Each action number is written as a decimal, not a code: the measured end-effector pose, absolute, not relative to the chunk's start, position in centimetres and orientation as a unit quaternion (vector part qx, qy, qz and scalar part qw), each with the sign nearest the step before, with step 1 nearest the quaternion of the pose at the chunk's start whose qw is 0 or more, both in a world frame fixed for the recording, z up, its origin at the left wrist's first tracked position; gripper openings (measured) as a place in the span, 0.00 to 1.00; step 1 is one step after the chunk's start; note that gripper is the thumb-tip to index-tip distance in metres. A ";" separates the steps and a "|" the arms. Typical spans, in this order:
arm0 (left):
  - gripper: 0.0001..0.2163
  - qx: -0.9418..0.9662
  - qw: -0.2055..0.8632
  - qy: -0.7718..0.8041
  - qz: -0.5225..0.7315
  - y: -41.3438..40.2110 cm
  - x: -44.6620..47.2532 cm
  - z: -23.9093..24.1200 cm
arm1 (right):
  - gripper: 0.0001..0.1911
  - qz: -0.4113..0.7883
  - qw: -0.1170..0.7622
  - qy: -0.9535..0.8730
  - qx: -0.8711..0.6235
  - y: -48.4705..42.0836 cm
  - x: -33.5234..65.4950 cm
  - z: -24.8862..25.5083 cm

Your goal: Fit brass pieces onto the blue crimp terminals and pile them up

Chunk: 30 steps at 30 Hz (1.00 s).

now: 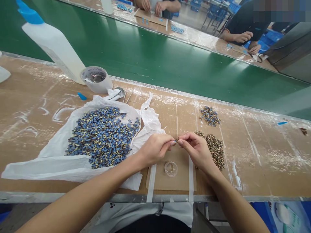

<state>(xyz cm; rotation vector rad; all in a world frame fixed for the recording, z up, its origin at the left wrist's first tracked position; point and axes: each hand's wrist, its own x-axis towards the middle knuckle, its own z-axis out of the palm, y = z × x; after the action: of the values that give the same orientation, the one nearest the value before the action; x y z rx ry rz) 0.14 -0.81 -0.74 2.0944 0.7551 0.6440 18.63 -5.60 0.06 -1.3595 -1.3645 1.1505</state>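
My left hand pinches a small blue piece between thumb and fingertips. Against it, my right hand pinches a small dark brown and gold piece; the two pieces meet or nearly meet, too tiny to tell. Below the hands a clear shallow cup with a thin stick in it stands on a cardboard pad. To the left, a large heap of small blue and yellow pieces lies on white paper. Beside my right hand lies a heap of brown and gold pieces.
A smaller heap of blue and gold pieces lies farther back. At the back left stand a white bottle with a blue cap and a tape roll. Beyond the green belt, two people's hands work at another bench.
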 end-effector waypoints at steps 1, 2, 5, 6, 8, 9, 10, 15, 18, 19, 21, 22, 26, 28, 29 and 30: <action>0.13 0.828 0.402 0.298 0.252 -0.8 0.1 -0.8 | 0.07 0.461 0.433 -0.553 -0.542 -5.6 18.6 0.1; 0.13 0.829 0.402 0.299 0.248 -0.8 0.1 -0.8 | 0.07 0.460 0.433 -0.557 -0.539 -5.6 18.5 0.1; 0.13 0.832 0.396 0.301 0.244 -0.9 0.1 -0.9 | 0.07 0.458 0.439 -0.566 -0.527 -5.8 18.2 0.0; 0.13 0.833 0.391 0.305 0.246 -1.1 0.1 -0.9 | 0.07 0.460 0.443 -0.563 -0.524 -5.8 18.0 -0.1; 0.12 0.836 0.372 0.315 0.251 -1.3 0.2 -1.1 | 0.08 0.469 0.453 -0.552 -0.520 -5.9 17.9 -0.3; 0.12 0.839 0.360 0.320 0.254 -1.4 0.2 -1.1 | 0.08 0.475 0.456 -0.546 -0.519 -6.0 17.8 -0.4; 0.12 0.842 0.347 0.324 0.255 -1.5 0.2 -1.2 | 0.09 0.479 0.457 -0.541 -0.519 -6.0 17.7 -0.5; 0.10 0.868 0.282 0.323 0.250 -1.9 0.2 -1.2 | 0.11 0.484 0.457 -0.542 -0.514 -6.2 17.4 -0.8; 0.09 0.880 0.247 0.329 0.239 -2.1 0.1 -1.1 | 0.11 0.489 0.458 -0.538 -0.511 -6.3 17.3 -0.8; 0.09 0.883 0.241 0.328 0.234 -2.1 0.1 -1.1 | 0.10 0.492 0.457 -0.539 -0.509 -6.3 17.2 -0.9; 0.08 0.887 0.238 0.324 0.228 -2.2 0.1 -1.1 | 0.10 0.494 0.452 -0.545 -0.505 -6.3 17.2 -0.8; 0.08 0.887 0.239 0.322 0.227 -2.2 0.1 -1.1 | 0.10 0.492 0.449 -0.550 -0.504 -6.3 17.2 -0.8; 0.10 0.878 0.262 0.317 0.243 -2.1 0.0 -0.9 | 0.10 0.485 0.446 -0.559 -0.503 -6.2 17.4 -0.4; 0.11 0.868 0.287 0.315 0.254 -2.0 -0.1 -0.6 | 0.10 0.486 0.456 -0.552 -0.501 -6.0 17.6 -0.2; 0.11 0.863 0.303 0.313 0.258 -1.9 -0.1 -0.4 | 0.09 0.486 0.463 -0.546 -0.501 -6.0 17.6 -0.1; 0.11 0.857 0.321 0.311 0.258 -1.8 -0.1 -0.2 | 0.09 0.485 0.470 -0.540 -0.503 -5.9 17.7 -0.1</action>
<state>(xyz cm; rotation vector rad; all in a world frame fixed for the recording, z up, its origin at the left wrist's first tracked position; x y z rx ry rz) -0.09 -1.77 -0.21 2.2503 0.8159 0.6767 17.69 -5.89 -0.07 -1.2323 -1.3221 1.1880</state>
